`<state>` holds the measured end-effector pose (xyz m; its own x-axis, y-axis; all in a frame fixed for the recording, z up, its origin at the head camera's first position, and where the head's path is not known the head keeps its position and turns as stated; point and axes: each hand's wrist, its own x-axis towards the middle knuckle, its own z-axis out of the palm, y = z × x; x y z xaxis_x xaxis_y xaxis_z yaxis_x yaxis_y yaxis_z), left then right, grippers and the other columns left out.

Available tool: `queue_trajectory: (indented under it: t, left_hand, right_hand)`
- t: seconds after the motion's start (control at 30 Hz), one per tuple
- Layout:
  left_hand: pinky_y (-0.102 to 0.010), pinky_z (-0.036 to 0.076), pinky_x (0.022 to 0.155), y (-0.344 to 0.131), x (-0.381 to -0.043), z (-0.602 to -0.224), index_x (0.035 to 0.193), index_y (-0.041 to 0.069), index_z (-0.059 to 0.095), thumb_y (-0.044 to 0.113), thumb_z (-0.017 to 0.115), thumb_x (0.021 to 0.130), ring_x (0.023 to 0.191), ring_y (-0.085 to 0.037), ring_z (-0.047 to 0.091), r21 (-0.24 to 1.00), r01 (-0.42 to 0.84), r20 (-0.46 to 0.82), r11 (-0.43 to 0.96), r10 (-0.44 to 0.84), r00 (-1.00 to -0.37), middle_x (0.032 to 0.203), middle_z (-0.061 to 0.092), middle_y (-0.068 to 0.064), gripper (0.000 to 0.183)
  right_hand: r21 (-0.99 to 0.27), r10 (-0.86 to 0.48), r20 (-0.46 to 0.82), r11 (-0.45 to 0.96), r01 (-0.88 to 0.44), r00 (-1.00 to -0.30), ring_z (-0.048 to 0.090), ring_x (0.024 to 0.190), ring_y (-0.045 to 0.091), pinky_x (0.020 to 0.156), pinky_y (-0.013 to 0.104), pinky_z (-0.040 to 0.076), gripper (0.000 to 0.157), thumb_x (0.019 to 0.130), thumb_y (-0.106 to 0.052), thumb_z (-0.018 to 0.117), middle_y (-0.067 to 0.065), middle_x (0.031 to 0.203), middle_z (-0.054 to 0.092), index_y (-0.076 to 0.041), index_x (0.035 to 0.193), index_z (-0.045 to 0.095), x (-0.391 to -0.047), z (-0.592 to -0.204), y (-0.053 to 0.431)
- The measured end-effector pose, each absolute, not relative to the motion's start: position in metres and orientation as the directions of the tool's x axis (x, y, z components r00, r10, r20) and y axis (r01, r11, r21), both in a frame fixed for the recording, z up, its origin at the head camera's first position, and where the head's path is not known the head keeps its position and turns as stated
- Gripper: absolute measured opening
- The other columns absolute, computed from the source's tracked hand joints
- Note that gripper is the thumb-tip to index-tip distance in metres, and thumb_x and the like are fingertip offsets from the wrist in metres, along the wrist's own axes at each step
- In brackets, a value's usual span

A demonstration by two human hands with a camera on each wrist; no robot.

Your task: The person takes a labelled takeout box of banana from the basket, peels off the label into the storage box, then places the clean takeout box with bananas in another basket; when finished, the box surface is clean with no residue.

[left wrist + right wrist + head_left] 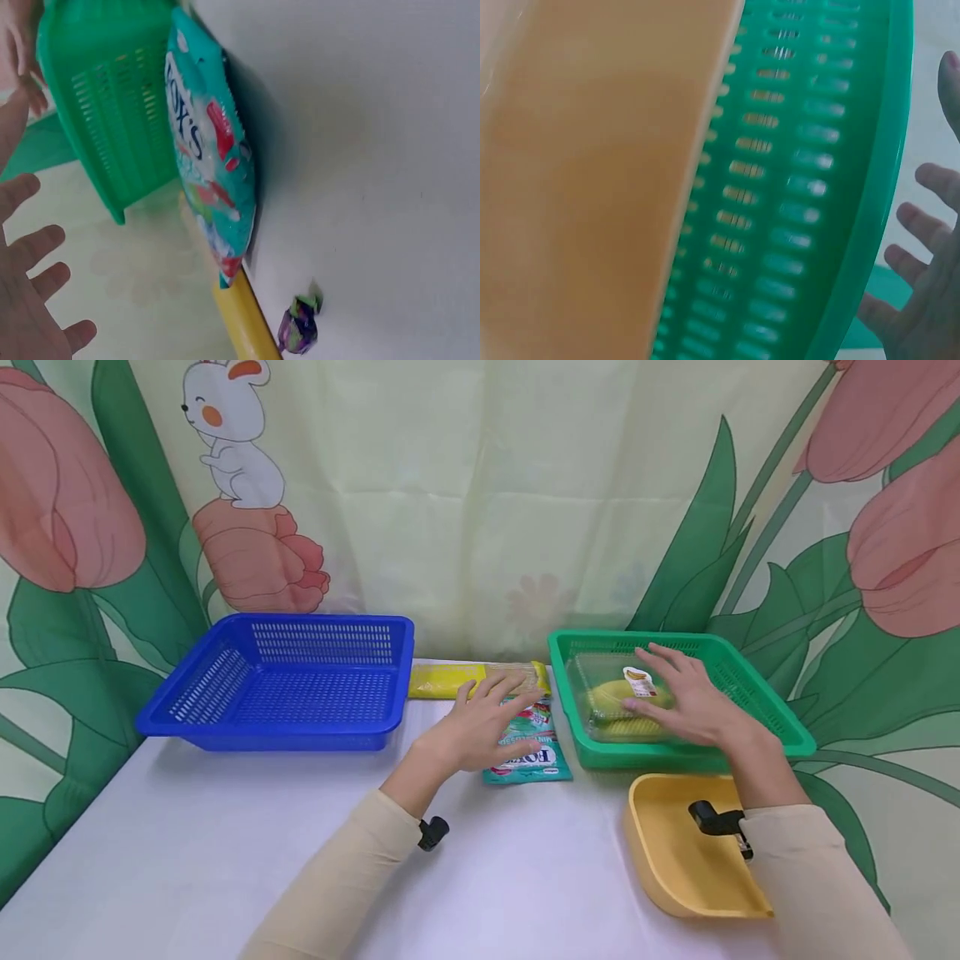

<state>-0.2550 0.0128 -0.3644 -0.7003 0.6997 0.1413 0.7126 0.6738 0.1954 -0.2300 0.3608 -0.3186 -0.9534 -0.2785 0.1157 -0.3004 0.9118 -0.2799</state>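
Observation:
My left hand (476,731) hovers with spread fingers over a teal Fox's candy bag (534,760) lying on the table, hiding part of it. Behind the bag lies a long yellow packet (442,681), its wrapper partly see-through. To the right, my right hand (693,702), fingers apart, is over a clear lidded plastic box (592,670) with yellow fruit (609,697) inside and a banana-picture label on the lid. That box sits in a green basket (798,745). In the left wrist view a small purple wrapped candy (298,328) lies beyond the bag.
A blue basket (322,702) with slotted walls stands at the back left, nothing inside. An orange-yellow bin (675,852) is at the front right, under my right forearm. A printed curtain (480,510) hangs behind the white table (195,860).

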Motion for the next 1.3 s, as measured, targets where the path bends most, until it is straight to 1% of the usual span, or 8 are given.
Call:
queue_trajectory:
  t: [0.1, 0.3, 0.43, 0.53, 0.7, 0.83, 1.03, 1.3]
  left_hand:
    - [-0.068, 0.017, 0.121, 0.020, -0.257, -0.365, 0.163, 0.037, 0.024, 0.068, 0.048, 0.098, 0.157, -0.031, 0.014, 0.226, 0.715, 0.128, 0.662, 0.707, -0.695, 0.172, 0.016, -0.002, 0.076]
    - [-0.065, 0.019, 0.121, 0.032, -0.261, -0.367, 0.163, 0.033, 0.025, 0.066, 0.050, 0.099, 0.156, -0.031, 0.017, 0.261, 0.728, 0.139, 0.633, 0.722, -0.678, 0.171, 0.018, -0.004, 0.076]
    - [-0.062, 0.019, 0.122, 0.039, -0.264, -0.374, 0.163, 0.033, 0.026, 0.068, 0.048, 0.099, 0.156, -0.031, 0.019, 0.275, 0.737, 0.151, 0.617, 0.730, -0.667, 0.170, 0.020, -0.005, 0.076]
    - [-0.060, 0.021, 0.122, 0.043, -0.267, -0.376, 0.164, 0.030, 0.025, 0.067, 0.048, 0.099, 0.155, -0.030, 0.021, 0.283, 0.742, 0.171, 0.607, 0.730, -0.662, 0.170, 0.022, -0.005, 0.078]
    - [-0.064, 0.022, 0.121, 0.051, -0.271, -0.378, 0.164, 0.025, 0.023, 0.068, 0.049, 0.099, 0.156, -0.030, 0.021, 0.345, 0.733, 0.180, 0.586, 0.725, -0.665, 0.170, 0.021, -0.003, 0.082]
    - [-0.065, 0.021, 0.121, 0.057, -0.272, -0.380, 0.164, 0.026, 0.023, 0.069, 0.048, 0.098, 0.156, -0.032, 0.019, 0.380, 0.722, 0.169, 0.578, 0.724, -0.668, 0.170, 0.020, -0.005, 0.083]
    - [-0.064, 0.022, 0.121, 0.067, -0.277, -0.379, 0.163, 0.033, 0.025, 0.073, 0.046, 0.097, 0.156, -0.032, 0.019, 0.324, 0.744, 0.161, 0.584, 0.741, -0.652, 0.171, 0.017, -0.001, 0.080]
    - [-0.071, 0.021, 0.118, 0.076, -0.284, -0.382, 0.158, 0.030, 0.034, 0.075, 0.047, 0.094, 0.155, -0.034, 0.020, 0.402, 0.707, 0.142, 0.581, 0.724, -0.675, 0.171, 0.017, -0.002, 0.080]
  right_hand:
    - [-0.308, -0.270, 0.131, 0.904, -0.298, -0.954, 0.013, 0.147, 0.058, 0.109, 0.079, 0.019, 0.086, 0.098, -0.045, 0.067, 0.026, 0.167, 0.016, -0.011, 0.164, 0.022, -0.231, -0.320, 0.368]
    - [-0.357, -0.253, 0.139, 0.889, -0.287, -0.957, 0.014, 0.146, 0.060, 0.108, 0.081, 0.017, 0.084, 0.099, -0.041, 0.066, 0.030, 0.165, 0.018, -0.008, 0.163, 0.023, -0.233, -0.325, 0.382]
    - [-0.362, -0.240, 0.126, 0.892, -0.270, -0.963, 0.014, 0.145, 0.061, 0.106, 0.082, 0.017, 0.083, 0.100, -0.042, 0.065, 0.031, 0.164, 0.018, -0.008, 0.163, 0.023, -0.234, -0.331, 0.389]
    - [-0.362, -0.229, 0.130, 0.895, -0.261, -0.965, 0.016, 0.144, 0.061, 0.106, 0.082, 0.019, 0.082, 0.101, -0.042, 0.064, 0.031, 0.164, 0.019, -0.008, 0.163, 0.023, -0.236, -0.333, 0.395]
    - [-0.386, -0.197, 0.134, 0.892, -0.234, -0.971, 0.016, 0.144, 0.062, 0.104, 0.082, 0.019, 0.082, 0.102, -0.041, 0.062, 0.033, 0.163, 0.019, -0.009, 0.164, 0.020, -0.237, -0.332, 0.404]
    - [-0.414, -0.172, 0.108, 0.888, -0.202, -0.979, 0.013, 0.145, 0.063, 0.104, 0.083, 0.019, 0.082, 0.103, -0.042, 0.060, 0.034, 0.163, 0.017, -0.007, 0.164, 0.018, -0.236, -0.333, 0.411]
    - [-0.456, -0.121, 0.005, 0.883, -0.110, -0.993, 0.006, 0.147, 0.063, 0.105, 0.083, 0.017, 0.086, 0.106, -0.047, 0.052, 0.037, 0.165, 0.005, -0.004, 0.164, 0.007, -0.242, -0.335, 0.424]
    - [-0.473, -0.108, -0.070, 0.879, -0.062, -0.992, 0.004, 0.148, 0.062, 0.106, 0.083, 0.016, 0.089, 0.106, -0.051, 0.049, 0.039, 0.164, -0.001, -0.002, 0.164, 0.002, -0.250, -0.336, 0.433]
